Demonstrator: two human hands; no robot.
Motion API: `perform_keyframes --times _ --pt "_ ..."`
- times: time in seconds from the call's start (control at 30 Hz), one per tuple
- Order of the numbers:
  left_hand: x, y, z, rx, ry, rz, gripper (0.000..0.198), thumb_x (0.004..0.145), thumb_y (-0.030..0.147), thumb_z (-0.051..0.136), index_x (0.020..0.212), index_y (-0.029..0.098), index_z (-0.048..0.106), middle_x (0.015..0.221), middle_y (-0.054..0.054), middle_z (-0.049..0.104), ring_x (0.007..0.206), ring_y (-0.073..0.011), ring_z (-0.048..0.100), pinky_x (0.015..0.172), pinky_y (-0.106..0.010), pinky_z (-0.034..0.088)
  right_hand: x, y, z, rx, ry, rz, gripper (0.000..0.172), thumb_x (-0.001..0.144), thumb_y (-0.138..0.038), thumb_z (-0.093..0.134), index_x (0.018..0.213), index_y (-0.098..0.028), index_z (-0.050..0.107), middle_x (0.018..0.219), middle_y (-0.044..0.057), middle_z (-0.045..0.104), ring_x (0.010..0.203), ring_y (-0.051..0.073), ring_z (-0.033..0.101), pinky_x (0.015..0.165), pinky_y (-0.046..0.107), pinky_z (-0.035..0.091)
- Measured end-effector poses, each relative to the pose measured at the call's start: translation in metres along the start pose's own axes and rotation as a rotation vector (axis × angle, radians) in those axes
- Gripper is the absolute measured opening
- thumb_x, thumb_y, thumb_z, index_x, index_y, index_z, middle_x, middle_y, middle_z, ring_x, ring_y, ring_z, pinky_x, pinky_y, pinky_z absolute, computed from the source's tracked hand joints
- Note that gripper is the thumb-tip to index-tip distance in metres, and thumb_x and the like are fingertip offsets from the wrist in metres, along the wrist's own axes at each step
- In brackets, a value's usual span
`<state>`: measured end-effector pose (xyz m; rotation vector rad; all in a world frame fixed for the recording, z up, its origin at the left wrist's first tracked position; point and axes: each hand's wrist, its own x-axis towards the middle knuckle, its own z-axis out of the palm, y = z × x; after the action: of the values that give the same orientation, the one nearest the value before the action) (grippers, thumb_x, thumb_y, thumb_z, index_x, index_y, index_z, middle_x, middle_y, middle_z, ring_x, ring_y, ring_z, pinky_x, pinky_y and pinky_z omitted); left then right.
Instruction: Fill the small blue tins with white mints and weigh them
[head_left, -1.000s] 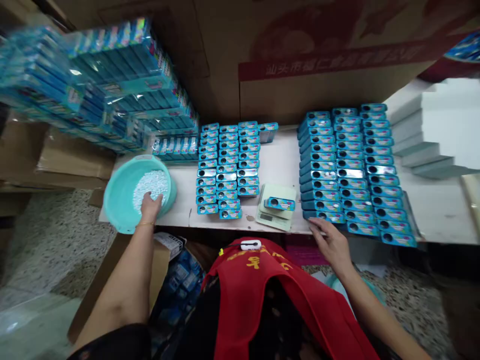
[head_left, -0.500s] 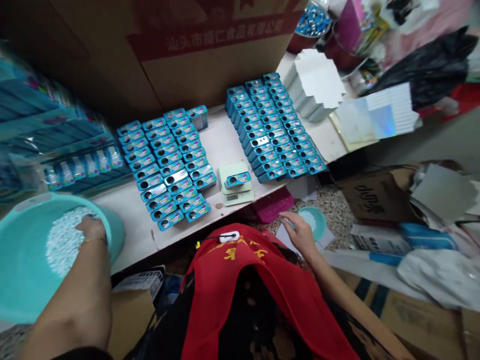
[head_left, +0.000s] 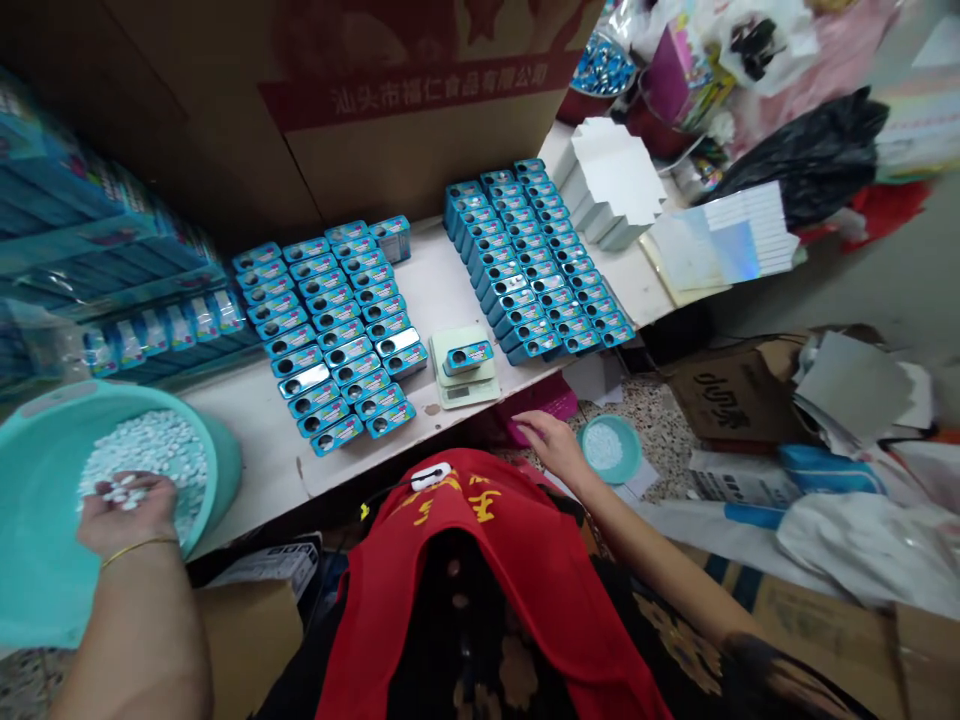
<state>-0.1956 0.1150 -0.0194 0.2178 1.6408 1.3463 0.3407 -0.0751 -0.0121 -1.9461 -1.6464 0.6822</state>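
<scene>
My left hand (head_left: 124,512) is cupped over the teal basin (head_left: 37,560) and holds a scoop of small white tablets (head_left: 150,452) from the heap inside. My right hand (head_left: 553,445) hangs below the table's front edge with its fingers loosely spread and nothing in it, beside a small teal bowl (head_left: 609,448) of white tablets on the floor. A small scale (head_left: 463,368) on the white table (head_left: 439,290) carries one blue tin (head_left: 467,356). Two blocks of blue tins lie in rows, one left of the scale (head_left: 330,335) and one to its right (head_left: 529,260).
Large cardboard boxes (head_left: 405,110) stand behind the table. Wrapped blue packs (head_left: 112,290) are stacked at the left. White folded cartons (head_left: 615,180) and card stacks (head_left: 731,240) lie at the right end. Boxes, papers and bags (head_left: 795,400) clutter the floor on the right.
My left hand has lifted out of the tablet heap with a handful. My right hand left the tins' front row and dropped below the table edge. The view swung right.
</scene>
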Motion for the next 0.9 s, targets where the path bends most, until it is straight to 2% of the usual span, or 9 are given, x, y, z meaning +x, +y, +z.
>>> perform_keyframes --times 0.1,0.2,0.33,0.43,0.57,0.67,0.73,0.83,0.9 --pt "-0.002 0.002 0.001 -0.505 -0.076 0.044 0.034 0.087 0.011 0.006 0.070 0.017 0.035 0.056 0.006 0.050 0.054 -0.0010 0.053 0.051 -0.007 0.044 0.018 -0.009 -0.001 0.066 -0.076 -0.068 0.021 0.084 -0.020 0.046 0.097 -0.019 0.063 0.094 0.006 0.065 0.089 0.016 0.060 0.082 0.030 0.047" --pt "-0.035 0.000 0.024 -0.706 -0.224 -0.008 0.028 0.091 0.022 0.019 0.074 0.016 0.040 0.059 0.006 0.055 0.055 -0.0001 0.054 0.053 -0.005 0.044 0.036 -0.019 -0.003 0.153 -0.145 -0.140 0.020 0.084 -0.019 0.047 0.096 -0.020 0.062 0.093 0.005 0.065 0.088 0.015 0.060 0.081 0.030 0.047" --pt "-0.125 -0.028 0.094 -0.757 -0.470 -0.279 0.022 0.090 0.022 0.034 0.075 0.016 0.048 0.062 0.003 0.058 0.054 -0.0008 0.054 0.051 -0.005 0.044 0.068 -0.043 -0.011 0.282 -0.229 -0.269 0.018 0.085 -0.019 0.048 0.096 -0.020 0.062 0.092 0.004 0.065 0.088 0.014 0.060 0.080 0.029 0.047" --pt "-0.189 -0.068 0.156 -0.638 -0.372 -0.502 0.027 0.090 0.020 0.031 0.078 0.014 0.055 0.068 -0.004 0.064 0.067 -0.0110 0.063 0.059 -0.020 0.053 0.094 -0.069 -0.019 0.363 -0.231 -0.400 0.018 0.085 -0.022 0.050 0.099 -0.019 0.061 0.094 0.005 0.064 0.089 0.014 0.058 0.081 0.028 0.046" --pt "-0.235 -0.116 0.207 -0.530 -0.464 -0.678 0.027 0.089 0.020 0.034 0.088 0.011 0.060 0.086 -0.010 0.068 0.082 -0.0188 0.065 0.066 -0.029 0.054 0.113 -0.096 -0.017 0.282 -0.246 -0.585 0.024 0.085 -0.024 0.051 0.107 -0.017 0.055 0.099 0.007 0.060 0.092 0.015 0.055 0.083 0.028 0.046" --pt "-0.246 -0.136 0.219 -0.498 -0.501 -0.722 0.026 0.089 0.017 0.036 0.086 0.010 0.061 0.077 -0.008 0.068 0.069 -0.0142 0.065 0.061 -0.024 0.053 0.112 -0.101 -0.005 -0.054 -0.331 -0.679 0.027 0.084 -0.018 0.049 0.110 -0.014 0.051 0.108 0.010 0.055 0.097 0.019 0.051 0.083 0.032 0.046" --pt "-0.249 -0.146 0.219 -0.444 -0.464 -0.753 0.025 0.087 0.014 0.037 0.081 0.010 0.061 0.071 -0.006 0.067 0.065 -0.0125 0.064 0.063 -0.023 0.052 0.107 -0.098 0.003 -0.256 -0.380 -0.668 0.022 0.084 -0.012 0.046 0.105 -0.013 0.053 0.104 0.011 0.056 0.092 0.020 0.051 0.074 0.030 0.049" --pt "-0.253 -0.156 0.216 -0.365 -0.421 -0.783 0.022 0.085 0.011 0.040 0.076 0.010 0.060 0.070 -0.006 0.066 0.065 -0.0126 0.063 0.064 -0.023 0.052 0.102 -0.088 0.011 -0.332 -0.436 -0.630 0.016 0.083 -0.010 0.047 0.095 -0.015 0.056 0.091 0.008 0.057 0.082 0.019 0.053 0.059 0.027 0.047" --pt "-0.255 -0.161 0.216 -0.338 -0.411 -0.781 0.021 0.084 0.010 0.041 0.077 0.010 0.060 0.072 -0.007 0.066 0.066 -0.0134 0.063 0.065 -0.024 0.053 0.102 -0.080 0.012 -0.291 -0.466 -0.627 0.014 0.081 -0.010 0.050 0.092 -0.016 0.057 0.087 0.008 0.057 0.078 0.020 0.054 0.058 0.027 0.046"
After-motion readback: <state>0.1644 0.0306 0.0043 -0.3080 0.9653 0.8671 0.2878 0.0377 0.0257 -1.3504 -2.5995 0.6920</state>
